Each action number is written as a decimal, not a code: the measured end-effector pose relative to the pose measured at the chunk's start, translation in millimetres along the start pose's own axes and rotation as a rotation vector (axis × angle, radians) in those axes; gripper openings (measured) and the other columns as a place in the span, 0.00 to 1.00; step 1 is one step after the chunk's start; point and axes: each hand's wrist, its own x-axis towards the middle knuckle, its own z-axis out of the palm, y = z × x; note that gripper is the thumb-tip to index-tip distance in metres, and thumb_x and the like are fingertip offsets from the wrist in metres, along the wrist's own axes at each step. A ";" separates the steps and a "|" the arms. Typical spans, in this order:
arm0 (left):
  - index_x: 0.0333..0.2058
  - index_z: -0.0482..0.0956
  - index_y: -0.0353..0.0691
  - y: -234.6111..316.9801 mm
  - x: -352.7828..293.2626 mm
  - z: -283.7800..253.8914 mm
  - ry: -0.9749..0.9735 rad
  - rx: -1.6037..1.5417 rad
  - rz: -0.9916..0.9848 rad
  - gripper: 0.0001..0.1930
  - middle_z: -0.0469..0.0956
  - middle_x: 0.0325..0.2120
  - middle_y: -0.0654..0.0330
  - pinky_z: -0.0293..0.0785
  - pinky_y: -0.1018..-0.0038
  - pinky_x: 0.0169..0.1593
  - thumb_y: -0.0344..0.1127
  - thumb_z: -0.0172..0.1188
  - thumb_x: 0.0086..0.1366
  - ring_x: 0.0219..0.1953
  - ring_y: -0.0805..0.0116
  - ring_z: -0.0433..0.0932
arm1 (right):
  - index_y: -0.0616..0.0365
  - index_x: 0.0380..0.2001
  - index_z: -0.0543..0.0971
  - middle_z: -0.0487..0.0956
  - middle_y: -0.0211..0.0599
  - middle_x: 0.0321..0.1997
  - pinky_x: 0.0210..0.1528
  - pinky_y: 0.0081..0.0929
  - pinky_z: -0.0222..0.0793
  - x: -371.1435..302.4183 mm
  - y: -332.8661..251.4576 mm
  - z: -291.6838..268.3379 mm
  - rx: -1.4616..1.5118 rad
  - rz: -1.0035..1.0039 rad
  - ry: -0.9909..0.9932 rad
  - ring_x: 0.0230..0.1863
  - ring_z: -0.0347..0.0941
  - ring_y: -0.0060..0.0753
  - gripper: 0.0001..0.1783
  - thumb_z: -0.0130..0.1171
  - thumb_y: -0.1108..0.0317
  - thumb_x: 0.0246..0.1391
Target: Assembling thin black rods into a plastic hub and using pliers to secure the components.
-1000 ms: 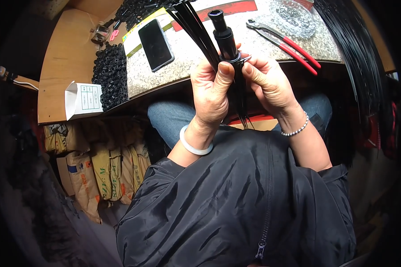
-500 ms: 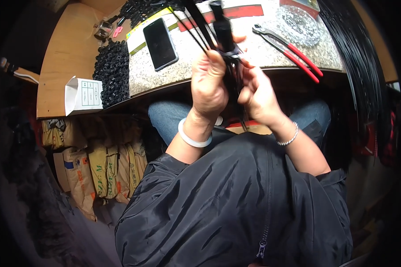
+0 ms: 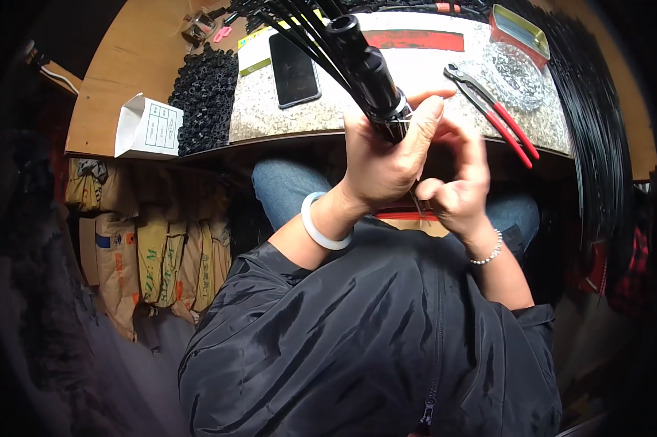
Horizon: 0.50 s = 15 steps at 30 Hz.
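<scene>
My left hand (image 3: 386, 164) is closed around a black tube with thin black rods, which looks like part of an umbrella frame (image 3: 372, 69). Its hollow end tilts up to the left, and several rods fan out beside it. Pale wire shows around the collar by my left thumb. Just below and to the right, my right hand (image 3: 459, 182) has its fingers curled in and partly blurred; a thin strand hangs near its thumb, but what the fingers pinch is too small to make out.
Red-handled pincers (image 3: 492, 116) lie right, by a clear glass dish (image 3: 516, 76) and a metal tin (image 3: 519, 35). A phone (image 3: 295, 69), a heap of black plastic parts (image 3: 206, 98) and an open white box (image 3: 150, 127) stand left. Long black rods (image 3: 598, 124) hang over the right edge.
The frame has tilted toward the upper left, turning its hollow end into view. My left hand has turned and moved right; my right hand has dropped lower, away from the collar. The view has shifted slightly.
</scene>
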 end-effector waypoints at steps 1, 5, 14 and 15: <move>0.38 0.77 0.28 1.6 -1.7 2.0 0.039 0.000 -0.028 0.08 0.69 0.13 0.69 0.57 0.85 0.16 0.24 0.53 0.62 0.13 0.86 0.63 | 0.65 0.51 0.68 0.71 0.41 0.46 0.48 0.30 0.65 10.2 -5.6 -3.2 0.006 -0.114 0.084 0.45 0.69 0.36 0.52 0.66 0.36 0.28; 0.36 0.78 0.29 -2.2 -6.4 0.5 0.104 0.092 0.016 0.08 0.67 0.17 0.71 0.59 0.84 0.20 0.22 0.57 0.57 0.19 0.86 0.63 | 0.64 0.48 0.72 0.70 0.43 0.50 0.56 0.33 0.56 41.5 -59.8 -16.3 -0.498 -0.339 0.020 0.52 0.64 0.37 0.45 0.60 0.34 0.37; 0.40 0.78 0.29 -18.2 0.1 -1.0 0.052 0.105 0.359 0.10 0.72 0.19 0.70 0.59 0.87 0.21 0.26 0.54 0.63 0.19 0.87 0.63 | 0.59 0.29 0.78 0.72 0.35 0.34 0.42 0.23 0.60 38.9 -65.2 -6.3 -0.355 -0.359 0.101 0.37 0.64 0.29 0.09 0.66 0.76 0.42; 0.30 0.75 0.29 -15.4 -1.3 -0.7 0.078 0.050 0.191 0.03 0.70 0.17 0.68 0.67 0.76 0.34 0.22 0.53 0.59 0.20 0.83 0.67 | 0.59 0.29 0.78 0.71 0.34 0.33 0.39 0.22 0.61 37.0 -64.3 -5.1 -0.344 -0.342 0.102 0.36 0.65 0.29 0.08 0.66 0.76 0.42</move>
